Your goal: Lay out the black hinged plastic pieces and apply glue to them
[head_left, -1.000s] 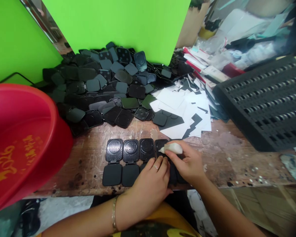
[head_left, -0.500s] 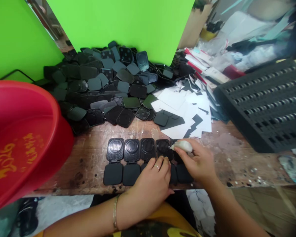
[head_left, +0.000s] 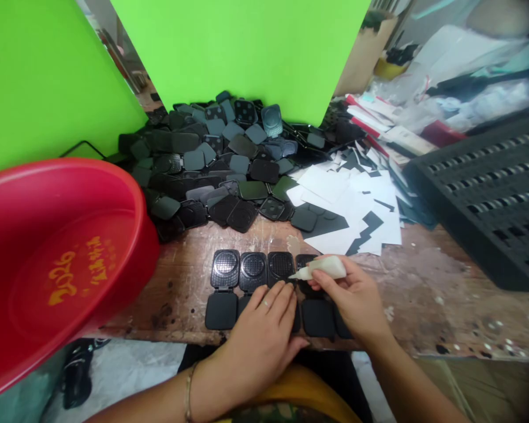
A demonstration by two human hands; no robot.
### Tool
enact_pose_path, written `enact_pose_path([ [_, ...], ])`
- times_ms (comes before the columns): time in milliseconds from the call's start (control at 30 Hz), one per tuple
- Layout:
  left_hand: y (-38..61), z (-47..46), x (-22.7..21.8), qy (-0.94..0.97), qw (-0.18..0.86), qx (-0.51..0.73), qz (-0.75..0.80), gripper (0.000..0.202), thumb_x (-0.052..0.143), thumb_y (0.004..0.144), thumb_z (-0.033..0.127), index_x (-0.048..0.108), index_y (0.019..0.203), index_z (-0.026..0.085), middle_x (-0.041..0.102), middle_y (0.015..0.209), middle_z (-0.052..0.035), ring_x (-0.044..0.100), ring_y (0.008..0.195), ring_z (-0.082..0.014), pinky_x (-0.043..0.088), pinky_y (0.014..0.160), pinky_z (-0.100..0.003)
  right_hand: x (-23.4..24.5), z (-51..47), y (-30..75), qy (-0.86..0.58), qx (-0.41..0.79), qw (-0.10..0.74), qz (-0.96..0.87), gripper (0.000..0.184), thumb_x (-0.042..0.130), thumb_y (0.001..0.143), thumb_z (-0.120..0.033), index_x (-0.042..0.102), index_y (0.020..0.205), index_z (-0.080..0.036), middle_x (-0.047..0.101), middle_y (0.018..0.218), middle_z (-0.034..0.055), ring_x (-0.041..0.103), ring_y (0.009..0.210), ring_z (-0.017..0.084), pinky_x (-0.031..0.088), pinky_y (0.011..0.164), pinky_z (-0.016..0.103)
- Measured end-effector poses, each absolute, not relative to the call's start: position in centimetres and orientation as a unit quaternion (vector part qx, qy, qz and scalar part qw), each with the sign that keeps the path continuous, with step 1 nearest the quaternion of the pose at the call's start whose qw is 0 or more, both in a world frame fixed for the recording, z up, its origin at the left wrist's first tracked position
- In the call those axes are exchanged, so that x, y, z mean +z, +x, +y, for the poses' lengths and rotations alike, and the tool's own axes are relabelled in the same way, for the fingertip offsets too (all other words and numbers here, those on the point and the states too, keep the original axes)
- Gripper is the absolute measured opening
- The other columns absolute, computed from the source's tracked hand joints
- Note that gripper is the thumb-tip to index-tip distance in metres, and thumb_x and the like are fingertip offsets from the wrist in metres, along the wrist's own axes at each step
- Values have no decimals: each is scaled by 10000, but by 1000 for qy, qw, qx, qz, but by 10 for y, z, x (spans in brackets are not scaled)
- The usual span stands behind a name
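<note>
Several black hinged cases (head_left: 224,269) lie unfolded in a row along the front of the wooden table, gridded halves at the back and smooth halves nearer me. My left hand (head_left: 264,320) rests palm down with fingers stretched across the smooth halves around the second and third cases, hiding parts of them. In my right hand (head_left: 357,296) is a small white squeeze bottle (head_left: 330,267) with a narrow nozzle. Its tip points left, at the lower right edge of the third case's gridded half. Whether it touches, I cannot tell. My right hand partly covers the cases at the right end.
A red basin (head_left: 145,205) stands at the left. Behind the row lies a heap of black cases (head_left: 203,158), with white cut sheets (head_left: 326,188) to its right. A dark slotted foam tray (head_left: 476,235) sits at the right. Green panels (head_left: 247,53) rise at the back.
The bottle's tip has gone from the fourth case to the third, and my left hand has shifted left along the row. The whole view has swung, so the scene appears farther right.
</note>
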State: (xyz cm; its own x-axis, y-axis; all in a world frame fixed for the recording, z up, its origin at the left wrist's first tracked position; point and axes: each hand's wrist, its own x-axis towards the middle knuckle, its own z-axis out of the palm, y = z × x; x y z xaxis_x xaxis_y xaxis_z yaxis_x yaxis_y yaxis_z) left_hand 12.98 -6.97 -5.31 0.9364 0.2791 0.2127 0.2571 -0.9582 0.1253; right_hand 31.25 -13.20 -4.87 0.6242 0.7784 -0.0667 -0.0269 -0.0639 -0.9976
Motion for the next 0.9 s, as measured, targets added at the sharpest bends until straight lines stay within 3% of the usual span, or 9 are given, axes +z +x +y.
enact_pose_path([
  [333, 122, -61, -65, 985, 49, 104, 131, 605, 431, 931, 548, 511, 1317, 88, 537, 1373, -121, 439, 1298, -258, 260, 1107, -404, -50, -115, 297, -704, 174, 475, -499, 182, 641, 859, -340, 650, 969, -195, 675, 894, 19, 620, 783, 133, 493, 719, 225],
  [700, 123, -62, -65, 987, 41, 92, 125, 613, 464, 907, 572, 543, 1277, 91, 553, 1347, -128, 452, 1266, -273, 296, 1060, -436, -39, -91, 316, -714, 54, 427, -552, 110, 628, 874, -292, 631, 935, -201, 640, 833, -19, 577, 723, 97, 434, 665, 199],
  [900, 124, -61, -66, 987, 34, 99, 122, 623, 475, 901, 573, 550, 1266, 72, 560, 1336, -133, 458, 1259, -278, 309, 1055, -437, -40, -122, 312, -736, 89, 406, -534, 127, 629, 872, -307, 642, 960, -216, 649, 865, -16, 592, 750, 102, 446, 701, 205],
])
